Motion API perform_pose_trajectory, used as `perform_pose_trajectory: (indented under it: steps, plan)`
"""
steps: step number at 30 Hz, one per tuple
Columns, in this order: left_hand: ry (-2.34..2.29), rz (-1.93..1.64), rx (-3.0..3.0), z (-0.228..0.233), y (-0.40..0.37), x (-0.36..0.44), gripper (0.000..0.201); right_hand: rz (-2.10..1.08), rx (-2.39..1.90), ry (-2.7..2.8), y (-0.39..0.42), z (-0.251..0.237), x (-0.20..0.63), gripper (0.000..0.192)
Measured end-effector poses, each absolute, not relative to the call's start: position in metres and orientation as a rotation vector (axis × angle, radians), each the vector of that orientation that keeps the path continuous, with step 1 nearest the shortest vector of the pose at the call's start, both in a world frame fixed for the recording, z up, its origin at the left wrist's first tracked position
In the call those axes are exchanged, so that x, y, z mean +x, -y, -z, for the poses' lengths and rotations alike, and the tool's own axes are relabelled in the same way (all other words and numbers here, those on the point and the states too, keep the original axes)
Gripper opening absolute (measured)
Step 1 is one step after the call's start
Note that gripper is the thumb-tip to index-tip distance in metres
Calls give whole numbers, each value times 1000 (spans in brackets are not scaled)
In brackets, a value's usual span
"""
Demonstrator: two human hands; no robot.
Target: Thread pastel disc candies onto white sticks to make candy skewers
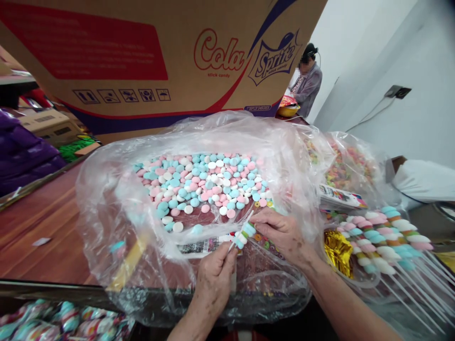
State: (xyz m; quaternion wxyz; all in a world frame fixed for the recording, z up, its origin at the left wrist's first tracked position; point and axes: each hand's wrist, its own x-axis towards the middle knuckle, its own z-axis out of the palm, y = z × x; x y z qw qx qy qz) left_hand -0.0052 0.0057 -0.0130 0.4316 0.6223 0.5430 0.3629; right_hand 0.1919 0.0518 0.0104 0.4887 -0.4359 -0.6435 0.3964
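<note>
A candy skewer point(244, 234) with blue, white and green pieces threaded on a thin white stick is held tilted above the front of a clear plastic bag. My left hand point(212, 272) pinches the stick just below the candies. At the upper end, my right hand point(284, 237) has its fingers closed around the top pieces, with the stick's tip poking out past them. Just beyond lies a heap of pink, blue and white candies point(199, 182) inside the open plastic bag point(106, 199). Small colourful ring candies point(265, 244) lie partly hidden beneath my right hand.
Behind the bag stands a large cardboard box point(185, 94). Finished candy skewers point(387, 237) are piled at the right, near gold foil point(338, 253) and a bag of colourful candies point(351, 161). Wrapped candies point(67, 322) fill the lower left. Farther back, a person point(309, 85) is at work.
</note>
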Motion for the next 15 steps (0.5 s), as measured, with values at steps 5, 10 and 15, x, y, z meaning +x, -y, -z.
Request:
perform_pose_trajectory:
  steps: [5,10,15]
  plan:
    - [-1369,-938,1502,12,-6,-5,29,-997,-1069,1651,-49,-19,189,19]
    - [-1380,-1002,1425,11,-6,-4,34,-1083,-1192,1514,-64,-29,192,32]
    - [-1380,-1014,1398,10,-4,-5,34,-618,-1566,1799,-104,-23,175,20]
